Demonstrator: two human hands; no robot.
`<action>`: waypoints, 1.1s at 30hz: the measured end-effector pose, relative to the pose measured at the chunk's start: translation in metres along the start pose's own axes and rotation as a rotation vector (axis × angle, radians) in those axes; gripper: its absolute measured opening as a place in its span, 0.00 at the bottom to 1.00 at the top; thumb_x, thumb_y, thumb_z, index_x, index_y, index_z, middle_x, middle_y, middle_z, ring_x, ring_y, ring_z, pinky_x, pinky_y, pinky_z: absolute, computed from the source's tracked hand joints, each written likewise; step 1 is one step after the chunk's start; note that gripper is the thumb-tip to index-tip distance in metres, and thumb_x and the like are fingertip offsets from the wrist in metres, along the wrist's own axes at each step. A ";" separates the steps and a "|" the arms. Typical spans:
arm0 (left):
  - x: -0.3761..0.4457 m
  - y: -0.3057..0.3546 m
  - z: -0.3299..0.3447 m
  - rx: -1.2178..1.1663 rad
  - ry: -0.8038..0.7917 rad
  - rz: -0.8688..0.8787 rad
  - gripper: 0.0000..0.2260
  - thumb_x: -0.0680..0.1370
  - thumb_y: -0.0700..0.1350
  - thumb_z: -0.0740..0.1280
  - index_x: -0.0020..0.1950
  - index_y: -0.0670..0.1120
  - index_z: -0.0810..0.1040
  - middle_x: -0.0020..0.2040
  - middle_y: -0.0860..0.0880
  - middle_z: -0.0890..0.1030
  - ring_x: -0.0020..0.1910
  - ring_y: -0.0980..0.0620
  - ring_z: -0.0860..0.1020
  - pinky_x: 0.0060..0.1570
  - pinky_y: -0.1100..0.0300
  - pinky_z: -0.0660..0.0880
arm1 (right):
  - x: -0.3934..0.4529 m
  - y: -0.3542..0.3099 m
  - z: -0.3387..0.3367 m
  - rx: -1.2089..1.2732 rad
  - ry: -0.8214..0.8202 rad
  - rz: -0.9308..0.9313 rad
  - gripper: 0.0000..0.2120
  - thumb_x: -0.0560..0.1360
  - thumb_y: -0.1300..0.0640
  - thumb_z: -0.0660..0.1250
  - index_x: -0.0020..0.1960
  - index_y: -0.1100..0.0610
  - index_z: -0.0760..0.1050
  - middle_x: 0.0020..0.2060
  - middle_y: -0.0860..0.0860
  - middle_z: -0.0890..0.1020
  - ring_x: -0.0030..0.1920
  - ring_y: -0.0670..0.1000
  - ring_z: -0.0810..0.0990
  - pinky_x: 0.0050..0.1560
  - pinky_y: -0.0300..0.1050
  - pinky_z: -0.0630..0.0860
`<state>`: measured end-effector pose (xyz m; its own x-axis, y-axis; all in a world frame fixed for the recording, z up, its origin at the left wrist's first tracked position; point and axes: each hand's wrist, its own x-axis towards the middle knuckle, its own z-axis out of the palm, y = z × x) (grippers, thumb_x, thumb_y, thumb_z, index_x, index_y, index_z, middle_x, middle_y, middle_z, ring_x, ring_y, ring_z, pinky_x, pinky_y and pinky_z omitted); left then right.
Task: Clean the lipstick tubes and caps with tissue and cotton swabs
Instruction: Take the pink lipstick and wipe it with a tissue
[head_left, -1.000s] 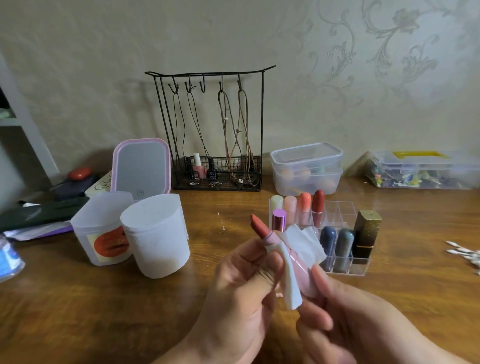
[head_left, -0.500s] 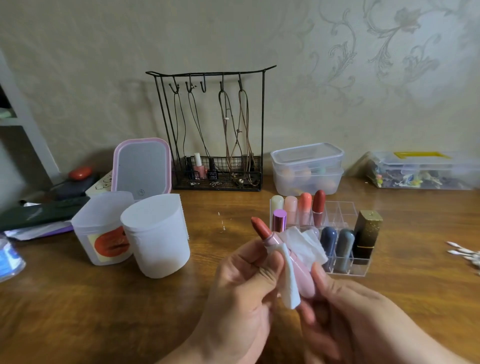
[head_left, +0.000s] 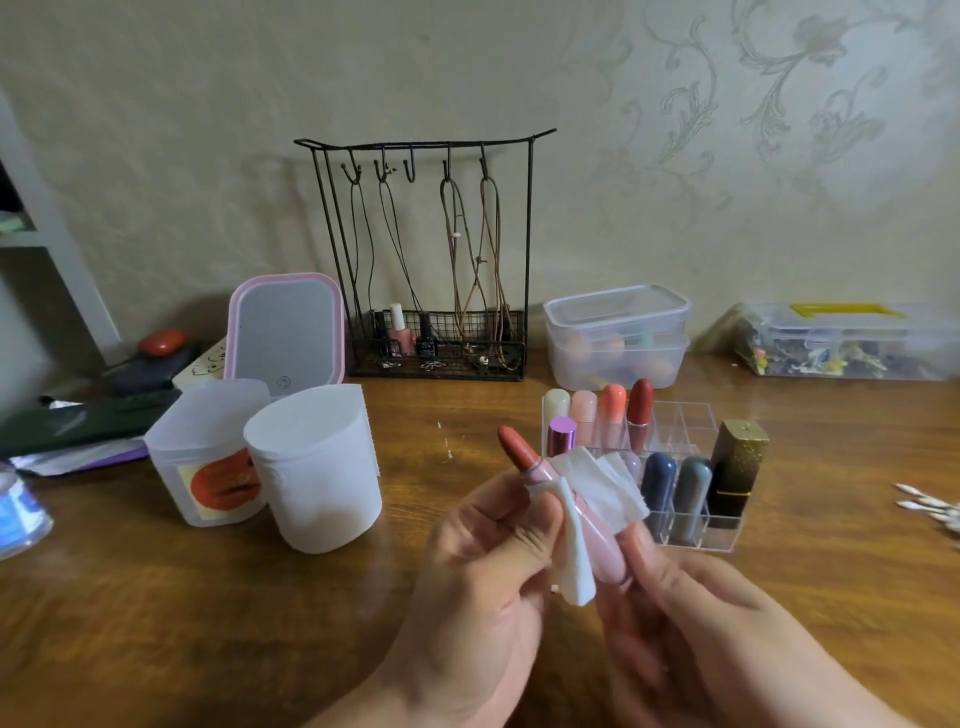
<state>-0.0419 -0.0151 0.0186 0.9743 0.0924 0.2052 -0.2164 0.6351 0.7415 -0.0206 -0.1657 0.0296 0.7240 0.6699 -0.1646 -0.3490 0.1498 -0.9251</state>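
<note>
Fingers (head_left: 524, 525) of our left hand (head_left: 467, 597) curl around a white tissue (head_left: 597, 483), pinching it against the neck of a pink lipstick (head_left: 602, 545). Our right hand (head_left: 701, 639) grips the lower end of that tube, fingers wrapped about its base. We hold the lipstick tilted, its reddish bullet pointing up and to the left, above the wooden table (head_left: 260, 623) and in front of us. One strip of tissue hangs down over the tube; the rest fans out to the right behind it.

Just behind our hands stands a clear organizer (head_left: 691, 535), with several lipsticks upright in its compartments and a gold-and-black tube (head_left: 737, 467) at its right end. Cotton swabs (head_left: 930, 506) lie near the table's right edge. To the left we see a white tub (head_left: 311, 467) touching a translucent cup (head_left: 202, 457), with a pink mirror (head_left: 285, 332) behind them. Against the wall sit a black wire rack (head_left: 436, 260) hung with cords and two stacked clear boxes (head_left: 618, 338).
</note>
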 end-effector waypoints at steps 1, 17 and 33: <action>0.001 0.000 -0.001 0.005 0.011 0.015 0.22 0.58 0.49 0.83 0.46 0.39 0.84 0.41 0.39 0.79 0.41 0.45 0.78 0.45 0.56 0.77 | 0.001 0.000 -0.001 -0.267 0.124 -0.157 0.26 0.59 0.30 0.71 0.38 0.53 0.78 0.26 0.51 0.74 0.24 0.49 0.73 0.25 0.38 0.67; 0.002 -0.005 -0.002 0.002 0.060 -0.027 0.18 0.63 0.45 0.79 0.48 0.38 0.83 0.47 0.36 0.81 0.49 0.41 0.78 0.57 0.48 0.74 | -0.002 -0.002 -0.002 -0.414 0.237 -0.201 0.20 0.64 0.39 0.68 0.38 0.56 0.79 0.27 0.52 0.78 0.24 0.50 0.73 0.25 0.35 0.65; 0.000 -0.004 0.000 0.022 0.094 -0.037 0.12 0.64 0.44 0.73 0.44 0.40 0.85 0.41 0.40 0.81 0.42 0.45 0.79 0.50 0.51 0.75 | 0.001 0.001 -0.005 -0.505 0.194 -0.293 0.21 0.66 0.32 0.70 0.42 0.50 0.81 0.29 0.52 0.79 0.26 0.49 0.74 0.29 0.40 0.69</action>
<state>-0.0409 -0.0176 0.0161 0.9830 0.1414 0.1171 -0.1803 0.6227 0.7614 -0.0174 -0.1684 0.0267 0.8591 0.5009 0.1051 0.1709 -0.0871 -0.9814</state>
